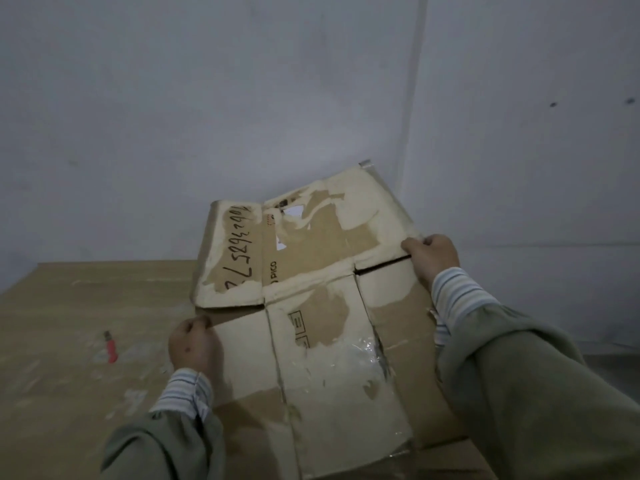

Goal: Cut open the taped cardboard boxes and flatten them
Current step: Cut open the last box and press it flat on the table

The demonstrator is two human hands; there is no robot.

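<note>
A worn brown cardboard box [311, 306], opened out nearly flat, lies in front of me with its far flaps tilted up toward the wall. Torn label patches, handwritten digits and clear tape remnants cover it. My left hand [194, 344] grips the box's left edge at the fold. My right hand [431, 254] grips the right edge beside a slit between two flaps. A small red cutter [110, 348] lies on the table to the left, apart from both hands.
The wooden table [69, 393] carries bits of tape and scuff marks. A grey wall [242, 98] stands close behind the box. The table's right edge falls near my right sleeve, with grey floor beyond.
</note>
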